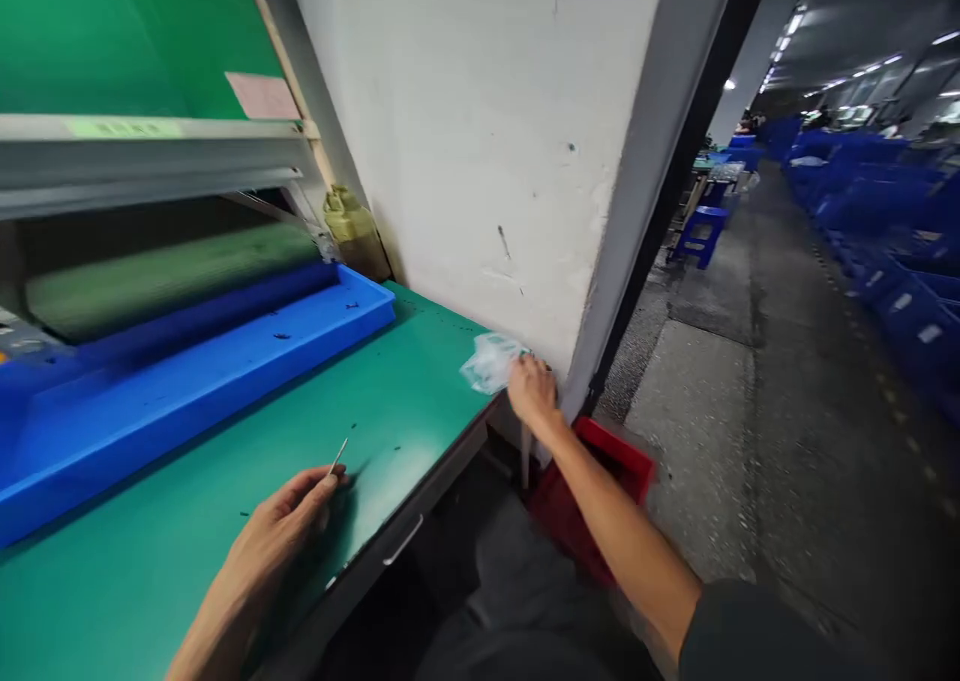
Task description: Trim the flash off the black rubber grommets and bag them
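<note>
My left hand is low over the green tabletop, thumb and fingers pinched on a thin metal pin that points up and away. A small dark bit shows at those fingertips, too small to name. At the far right corner of the table, my right hand has its fingers curled, right beside a crumpled clear plastic bag. It seems to touch the bag's edge; what its fingers hold, if anything, is hidden. Several tiny black pieces lie scattered on the tabletop.
A long blue tray with black bits lies along the table's back, below a green roller. A yellowish bag stands by the white wall. Below the table corner is a red crate. Blue bins line the aisle.
</note>
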A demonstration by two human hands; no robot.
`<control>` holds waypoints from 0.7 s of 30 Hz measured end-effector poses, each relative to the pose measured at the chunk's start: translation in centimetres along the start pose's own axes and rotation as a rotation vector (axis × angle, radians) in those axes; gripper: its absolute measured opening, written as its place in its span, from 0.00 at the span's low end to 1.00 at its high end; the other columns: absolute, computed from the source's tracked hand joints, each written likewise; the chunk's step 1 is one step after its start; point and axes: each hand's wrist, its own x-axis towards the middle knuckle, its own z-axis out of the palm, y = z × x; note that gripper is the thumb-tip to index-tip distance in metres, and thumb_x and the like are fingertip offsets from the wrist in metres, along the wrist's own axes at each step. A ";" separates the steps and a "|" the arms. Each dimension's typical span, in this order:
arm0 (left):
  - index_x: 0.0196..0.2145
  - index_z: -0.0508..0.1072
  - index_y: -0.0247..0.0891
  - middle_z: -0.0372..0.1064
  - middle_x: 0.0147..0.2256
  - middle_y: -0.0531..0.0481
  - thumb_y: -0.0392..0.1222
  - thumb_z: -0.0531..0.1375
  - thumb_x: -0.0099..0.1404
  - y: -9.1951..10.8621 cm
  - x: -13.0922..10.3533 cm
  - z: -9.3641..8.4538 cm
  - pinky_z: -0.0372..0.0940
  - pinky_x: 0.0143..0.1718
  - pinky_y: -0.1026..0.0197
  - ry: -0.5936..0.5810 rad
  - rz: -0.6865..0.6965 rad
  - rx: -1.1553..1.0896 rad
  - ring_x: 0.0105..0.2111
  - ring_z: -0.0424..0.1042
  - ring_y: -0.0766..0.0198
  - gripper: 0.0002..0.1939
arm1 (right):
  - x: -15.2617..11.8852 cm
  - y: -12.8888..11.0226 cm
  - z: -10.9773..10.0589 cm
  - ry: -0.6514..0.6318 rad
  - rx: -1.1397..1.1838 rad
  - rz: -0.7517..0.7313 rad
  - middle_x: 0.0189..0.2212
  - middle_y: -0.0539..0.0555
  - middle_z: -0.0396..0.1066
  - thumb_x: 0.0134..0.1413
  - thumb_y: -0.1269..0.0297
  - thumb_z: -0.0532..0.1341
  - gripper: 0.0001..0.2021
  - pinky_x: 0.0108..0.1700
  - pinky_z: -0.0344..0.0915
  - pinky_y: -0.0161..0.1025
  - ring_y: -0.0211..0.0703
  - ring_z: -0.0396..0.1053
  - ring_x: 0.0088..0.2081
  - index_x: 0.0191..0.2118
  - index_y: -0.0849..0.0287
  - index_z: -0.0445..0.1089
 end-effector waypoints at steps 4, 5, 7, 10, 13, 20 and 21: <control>0.42 0.73 0.43 0.59 0.20 0.57 0.70 0.58 0.48 0.0 0.1 0.7 0.47 0.23 0.67 -0.039 -0.075 0.005 0.23 0.55 0.65 0.33 | -2.3 11.0 0.1 0.012 0.063 0.107 0.41 0.64 0.72 0.53 0.78 0.50 0.17 0.48 0.63 0.39 0.48 0.68 0.44 0.44 0.66 0.71; 0.43 0.73 0.43 0.59 0.20 0.57 0.69 0.57 0.50 -0.2 0.2 0.7 0.47 0.23 0.67 -0.043 -0.082 0.020 0.23 0.55 0.65 0.32 | -2.6 13.1 0.3 0.023 0.077 0.136 0.40 0.64 0.73 0.51 0.78 0.50 0.16 0.47 0.64 0.38 0.48 0.69 0.43 0.41 0.66 0.72; 0.45 0.73 0.44 0.62 0.22 0.56 0.68 0.56 0.54 -0.7 0.3 0.7 0.48 0.24 0.68 -0.054 -0.078 0.048 0.24 0.55 0.66 0.30 | -3.0 16.0 0.9 0.057 0.103 0.191 0.34 0.62 0.74 0.49 0.77 0.50 0.14 0.45 0.65 0.38 0.48 0.70 0.40 0.37 0.66 0.72; 0.46 0.73 0.46 0.66 0.26 0.56 0.68 0.55 0.56 -1.3 0.5 0.7 0.49 0.25 0.68 -0.041 -0.059 0.099 0.25 0.58 0.66 0.29 | -2.8 17.9 1.3 0.127 0.145 0.244 0.28 0.60 0.74 0.49 0.74 0.50 0.12 0.41 0.67 0.39 0.48 0.71 0.35 0.31 0.63 0.71; 0.45 0.73 0.47 0.65 0.25 0.56 0.68 0.55 0.56 -1.5 0.6 0.8 0.49 0.25 0.68 -0.033 -0.069 0.115 0.24 0.57 0.66 0.29 | -2.1 17.0 0.4 0.190 0.196 0.213 0.28 0.60 0.74 0.48 0.72 0.51 0.10 0.42 0.68 0.40 0.49 0.71 0.36 0.30 0.62 0.70; 0.43 0.72 0.37 0.64 0.23 0.53 0.69 0.57 0.53 -1.6 0.7 1.0 0.49 0.21 0.66 -0.102 -0.017 -0.088 0.21 0.55 0.65 0.33 | 1.7 1.1 -3.3 0.265 0.352 -0.168 0.41 0.59 0.73 0.52 0.73 0.52 0.15 0.52 0.63 0.42 0.49 0.69 0.45 0.43 0.61 0.70; 0.43 0.72 0.37 0.62 0.22 0.54 0.69 0.56 0.54 -1.6 0.6 0.9 0.48 0.21 0.66 -0.100 -0.015 -0.090 0.21 0.55 0.65 0.33 | 2.4 -2.6 -3.3 0.252 0.364 -0.247 0.42 0.58 0.72 0.52 0.74 0.52 0.16 0.50 0.65 0.41 0.48 0.69 0.44 0.46 0.62 0.69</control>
